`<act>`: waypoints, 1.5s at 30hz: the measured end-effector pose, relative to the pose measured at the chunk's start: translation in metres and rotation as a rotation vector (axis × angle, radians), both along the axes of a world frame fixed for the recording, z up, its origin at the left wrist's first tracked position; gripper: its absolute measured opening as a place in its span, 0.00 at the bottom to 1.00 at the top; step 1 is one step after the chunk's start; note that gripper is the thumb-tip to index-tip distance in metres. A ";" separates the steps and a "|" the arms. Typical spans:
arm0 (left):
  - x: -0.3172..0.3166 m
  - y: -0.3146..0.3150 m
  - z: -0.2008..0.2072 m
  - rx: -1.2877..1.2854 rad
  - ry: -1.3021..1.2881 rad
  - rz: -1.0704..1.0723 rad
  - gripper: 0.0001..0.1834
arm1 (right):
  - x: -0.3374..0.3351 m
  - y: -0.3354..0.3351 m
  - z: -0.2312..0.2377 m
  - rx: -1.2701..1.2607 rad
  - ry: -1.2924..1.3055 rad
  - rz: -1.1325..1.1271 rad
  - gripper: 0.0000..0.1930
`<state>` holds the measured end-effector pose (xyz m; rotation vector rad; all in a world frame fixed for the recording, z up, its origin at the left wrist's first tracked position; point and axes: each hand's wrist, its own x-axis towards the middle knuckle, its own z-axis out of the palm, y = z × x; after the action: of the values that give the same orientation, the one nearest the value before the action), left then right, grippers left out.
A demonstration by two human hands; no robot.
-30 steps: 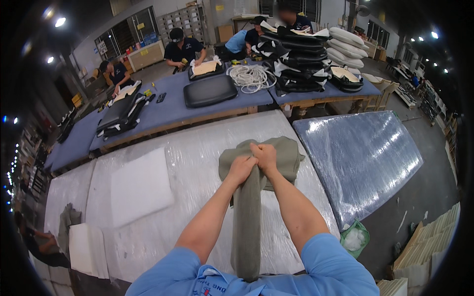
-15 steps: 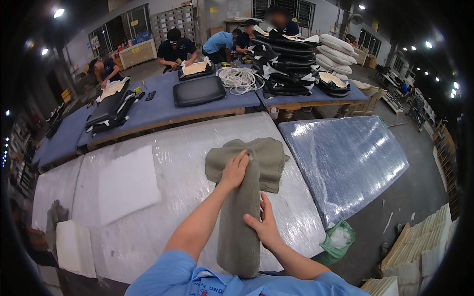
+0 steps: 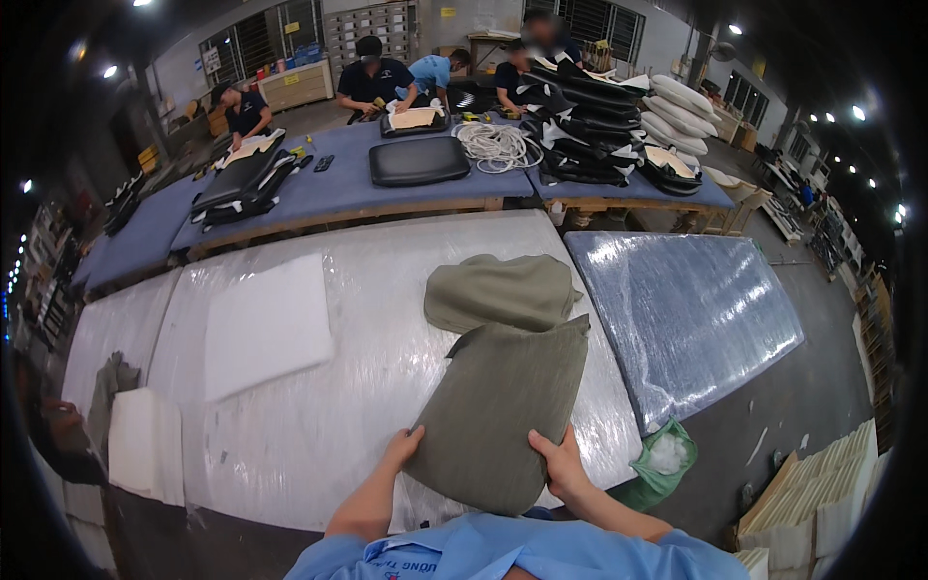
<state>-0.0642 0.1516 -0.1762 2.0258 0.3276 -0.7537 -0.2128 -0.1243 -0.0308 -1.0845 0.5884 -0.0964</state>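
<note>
Close to my body I hold an olive-green fabric-covered cushion (image 3: 498,416), its broad face turned up and its far edge ending in two pointed corners. My left hand (image 3: 401,448) grips its left edge, with the fingers partly hidden behind the cloth. On the right edge is my right hand (image 3: 561,461), thumb on the upper face and the other fingers at the side or underneath. Just beyond the cushion lies a loosely folded piece of olive-green fabric (image 3: 503,288) on the plastic-wrapped white table (image 3: 377,290).
A white foam sheet (image 3: 269,324) lies to the left. Blue plastic-wrapped board (image 3: 686,314) stands right, near a green bag (image 3: 667,462) with white filling. Across the blue work table (image 3: 329,208), several people handle black seat pads (image 3: 419,161). Stacked pale panels (image 3: 812,493) are lower right.
The cushion has turned from its narrow side to its broad face. My left hand has moved from its far end back to the left edge; the right hand stays on the right side.
</note>
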 end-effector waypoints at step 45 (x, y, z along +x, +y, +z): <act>-0.130 -0.010 -0.015 0.436 0.243 -0.086 0.53 | 0.172 -0.010 -0.233 -1.680 0.454 1.507 0.24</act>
<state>-0.1945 0.1417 -0.1907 2.3683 0.5899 -1.0580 -0.0409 -0.1342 -0.2642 -2.9555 -0.2397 1.2052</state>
